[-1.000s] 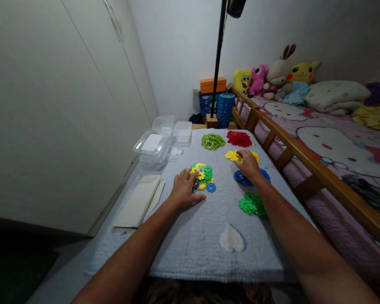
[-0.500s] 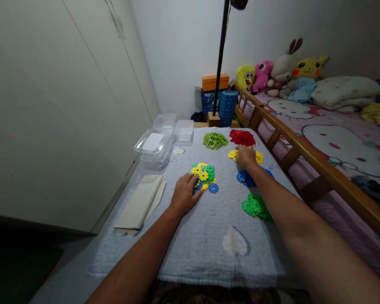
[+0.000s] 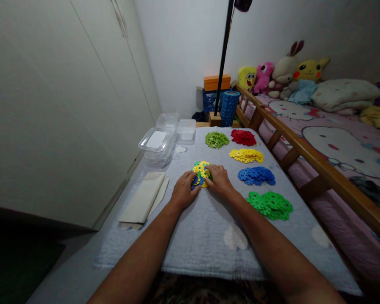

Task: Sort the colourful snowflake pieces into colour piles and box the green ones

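Both hands were down on the mixed pile of snowflake discs [image 3: 200,171], which sat mid-blanket [image 3: 209,240], left of the sorted heaps. The left hand [image 3: 183,192] cupped the near-left edge, fingers bent onto the pieces. The right hand [image 3: 219,179] lay over the right side, knuckles up and fingertips tucked in. Whether either had a disc pinched couldn't be made out, because the fingers hid it.

These looked like thin, stiff plastic pieces with notched rims. They were probably very light, smooth, prone to skating or snagging on each other, and not fragile. The best hold was likely a thumb-and-finger pinch across one disc's rim, lifting it off the soft quilt.

To the right lay the yellow heap [image 3: 246,155], the blue heap [image 3: 256,175] and the green heap [image 3: 270,204]. Clear tubs [image 3: 156,143] stood far left.
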Demonstrator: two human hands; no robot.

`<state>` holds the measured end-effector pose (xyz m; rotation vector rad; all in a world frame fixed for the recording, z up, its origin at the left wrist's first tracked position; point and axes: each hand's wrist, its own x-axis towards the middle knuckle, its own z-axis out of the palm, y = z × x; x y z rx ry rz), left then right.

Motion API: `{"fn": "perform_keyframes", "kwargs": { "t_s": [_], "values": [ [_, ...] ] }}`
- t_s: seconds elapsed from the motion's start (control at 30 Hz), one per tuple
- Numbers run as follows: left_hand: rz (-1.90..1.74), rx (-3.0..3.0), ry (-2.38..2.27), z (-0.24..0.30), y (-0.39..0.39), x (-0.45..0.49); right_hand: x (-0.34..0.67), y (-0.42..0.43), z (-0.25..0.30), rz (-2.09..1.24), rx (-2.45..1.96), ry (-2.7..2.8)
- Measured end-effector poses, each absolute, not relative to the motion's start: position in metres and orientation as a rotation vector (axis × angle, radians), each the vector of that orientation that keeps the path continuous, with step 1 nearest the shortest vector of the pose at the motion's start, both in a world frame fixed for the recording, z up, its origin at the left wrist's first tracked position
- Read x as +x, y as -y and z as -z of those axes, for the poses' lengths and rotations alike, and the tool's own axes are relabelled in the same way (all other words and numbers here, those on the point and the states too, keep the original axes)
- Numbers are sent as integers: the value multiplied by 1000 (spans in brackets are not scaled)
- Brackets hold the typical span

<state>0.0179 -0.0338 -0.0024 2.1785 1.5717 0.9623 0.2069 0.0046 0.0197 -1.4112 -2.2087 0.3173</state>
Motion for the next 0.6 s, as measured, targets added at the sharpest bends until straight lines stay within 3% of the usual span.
{"fn": "perform_keyframes", "kwargs": {
  "t_s": [0.23,0.4,0.6],
  "values": [
    [-995,2194,-1642,-1,35,15,208,-3,-11,-350,-1436,2121],
    [-802,2232,-1952,-12,41,15,228,-5,-17,-338,-1437,2071],
    [-645,2254,-1970,-17,44,15,268,5,-31,-358,-1403,2027]
  ]
}}
